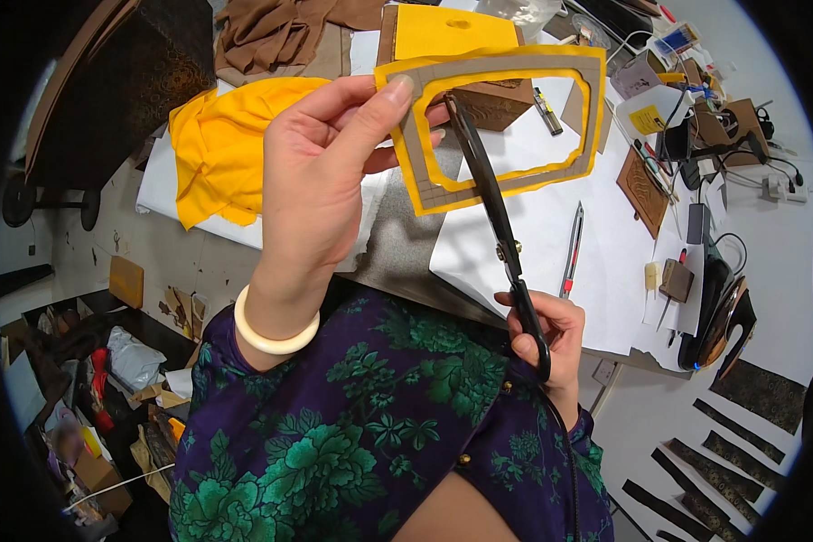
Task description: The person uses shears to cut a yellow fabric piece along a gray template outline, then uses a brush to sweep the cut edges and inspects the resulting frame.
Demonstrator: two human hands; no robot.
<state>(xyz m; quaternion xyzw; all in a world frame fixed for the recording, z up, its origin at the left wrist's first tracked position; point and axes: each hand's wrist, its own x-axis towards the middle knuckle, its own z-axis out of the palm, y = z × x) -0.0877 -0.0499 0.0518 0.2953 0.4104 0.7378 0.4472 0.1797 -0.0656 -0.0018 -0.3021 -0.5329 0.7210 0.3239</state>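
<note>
The left hand (321,167) is raised above the worktable, thumb and fingers pinched on the upper left corner of a grey frame-shaped piece edged with yellow cloth (415,155). The right hand (553,339), lower down, has its fingers wrapped around the black handles of a pair of scissors (490,194). The scissors' blades slant up across the frame's lower edge and its opening, their tips beside the left fingers; seen nearly edge-on, whether the blades are apart or together cannot be told.

Beneath, a craft knife (574,248) lies on white paper (537,235), near a small tube (547,112) with a yellow-and-dark label. A yellow rectangular label (647,119) shows on a white packet further right. Lettering on these is too small to read. Behind the frame stands a brown patterned box (488,107); crumpled yellow fabric (230,135) lies left of the hand, with brown fabric (285,36) beyond.
</note>
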